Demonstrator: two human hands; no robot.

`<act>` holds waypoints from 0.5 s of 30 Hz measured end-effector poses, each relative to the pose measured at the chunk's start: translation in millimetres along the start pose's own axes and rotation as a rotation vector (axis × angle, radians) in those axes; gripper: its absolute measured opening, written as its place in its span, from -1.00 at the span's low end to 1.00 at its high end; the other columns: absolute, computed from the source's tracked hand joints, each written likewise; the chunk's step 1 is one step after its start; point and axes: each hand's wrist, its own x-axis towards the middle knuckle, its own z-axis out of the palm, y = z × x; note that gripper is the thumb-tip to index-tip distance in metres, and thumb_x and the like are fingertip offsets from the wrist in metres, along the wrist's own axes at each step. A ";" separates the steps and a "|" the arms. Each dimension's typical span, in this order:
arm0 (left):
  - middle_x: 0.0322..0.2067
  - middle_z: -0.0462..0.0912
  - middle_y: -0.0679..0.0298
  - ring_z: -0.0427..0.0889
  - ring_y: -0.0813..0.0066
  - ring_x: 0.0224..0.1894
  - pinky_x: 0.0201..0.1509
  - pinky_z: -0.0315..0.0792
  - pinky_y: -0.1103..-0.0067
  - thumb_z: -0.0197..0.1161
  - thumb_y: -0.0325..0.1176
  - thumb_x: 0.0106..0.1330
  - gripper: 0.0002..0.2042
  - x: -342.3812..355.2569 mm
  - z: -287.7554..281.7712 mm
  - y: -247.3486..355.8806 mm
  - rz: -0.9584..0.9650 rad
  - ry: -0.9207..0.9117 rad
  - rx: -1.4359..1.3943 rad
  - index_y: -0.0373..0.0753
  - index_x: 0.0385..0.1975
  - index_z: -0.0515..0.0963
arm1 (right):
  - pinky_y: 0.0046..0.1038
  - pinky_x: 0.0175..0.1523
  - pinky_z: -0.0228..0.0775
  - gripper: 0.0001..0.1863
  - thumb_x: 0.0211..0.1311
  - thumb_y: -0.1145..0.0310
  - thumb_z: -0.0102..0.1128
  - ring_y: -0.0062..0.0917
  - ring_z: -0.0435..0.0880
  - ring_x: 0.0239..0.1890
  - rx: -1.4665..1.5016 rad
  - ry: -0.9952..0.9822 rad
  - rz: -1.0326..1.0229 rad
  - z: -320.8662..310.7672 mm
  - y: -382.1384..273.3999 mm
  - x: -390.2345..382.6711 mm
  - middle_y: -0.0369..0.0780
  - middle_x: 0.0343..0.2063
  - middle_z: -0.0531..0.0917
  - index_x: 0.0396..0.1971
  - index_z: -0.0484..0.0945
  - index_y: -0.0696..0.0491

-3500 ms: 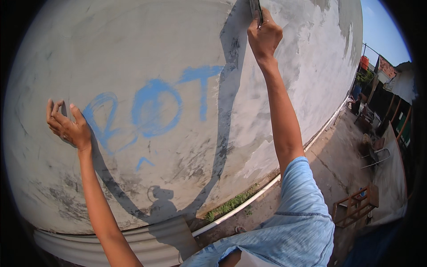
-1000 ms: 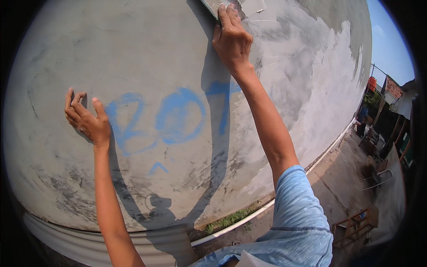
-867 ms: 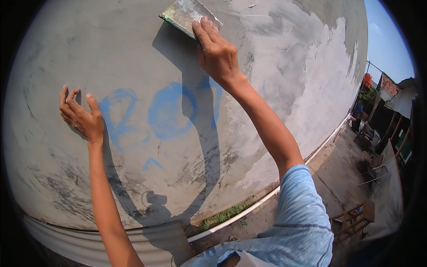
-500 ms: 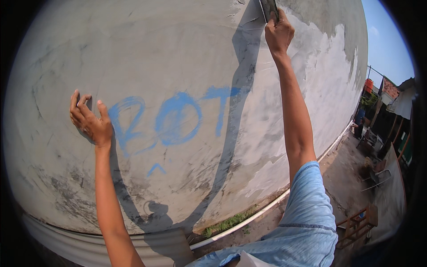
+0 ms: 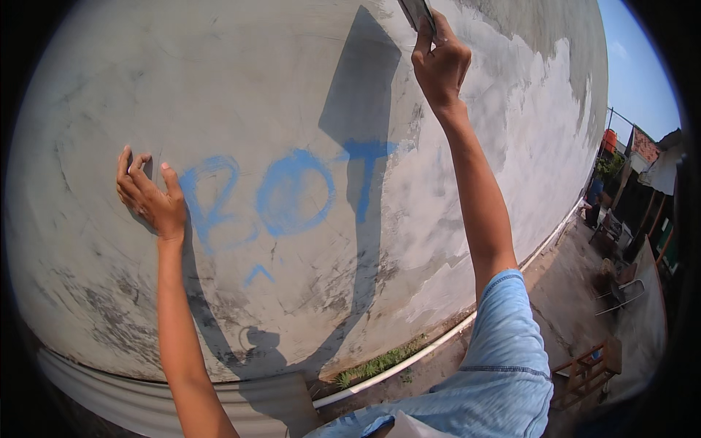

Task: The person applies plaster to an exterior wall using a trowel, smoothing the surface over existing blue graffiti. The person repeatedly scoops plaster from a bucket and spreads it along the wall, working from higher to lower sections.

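Observation:
In front of me rises a grey wall (image 5: 131, 80), with a patch of white skim coat (image 5: 526, 139) over its right part. My right hand (image 5: 444, 69) is raised near the top and grips a plastering trowel (image 5: 418, 11), whose upper part is cut off by the picture edge. A broad, square-ended shadow of the tool falls on the wall to its left; it looks lifted off the surface. My left hand (image 5: 152, 197) rests against the grey wall at the left, fingers apart and bent, holding nothing. Blue painted lettering (image 5: 296, 193) is between the arms.
A corrugated sheet (image 5: 109, 379) and a white pipe (image 5: 394, 372) run along the wall's foot, beside some grass (image 5: 380, 365). To the right are a wooden stool (image 5: 588, 372), a metal-framed chair (image 5: 621, 296) and a person (image 5: 595, 201) farther back.
My right hand has shifted slightly left and down with the trowel, and the tool's shadow now stands apart from it, farther left. My left hand stays in place.

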 end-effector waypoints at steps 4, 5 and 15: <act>0.17 0.35 0.25 0.26 0.27 0.27 0.32 0.08 0.29 0.10 -0.22 0.25 -0.74 -6.9 5.5 5.1 -0.026 -0.018 -0.020 -0.18 -0.13 0.46 | -0.53 -0.72 0.26 -0.67 0.35 0.40 0.02 -0.62 0.39 -0.78 -0.261 -0.109 0.161 13.6 50.8 17.3 -0.13 -0.79 0.50 -0.03 0.59 0.29; 0.17 0.35 0.26 0.26 0.27 0.27 0.32 0.08 0.29 0.11 -0.22 0.24 -0.74 -10.9 9.4 10.2 -0.029 -0.020 -0.037 -0.18 -0.13 0.46 | -0.47 -0.63 0.33 -0.71 0.28 0.44 0.07 -0.50 0.48 -0.72 -0.240 -0.108 0.109 12.9 48.9 11.7 -0.12 -0.72 0.56 -0.05 0.60 0.20; 0.18 0.34 0.27 0.25 0.30 0.27 0.32 0.06 0.28 0.11 -0.22 0.24 -0.74 -1.0 -1.3 -2.8 -0.011 -0.019 -0.009 -0.19 -0.14 0.46 | -0.48 -0.44 0.47 -0.79 0.26 0.45 0.18 -0.37 0.68 -0.59 -0.031 0.057 -0.147 3.8 -2.8 -13.9 -0.12 -0.51 0.71 -0.13 0.66 0.03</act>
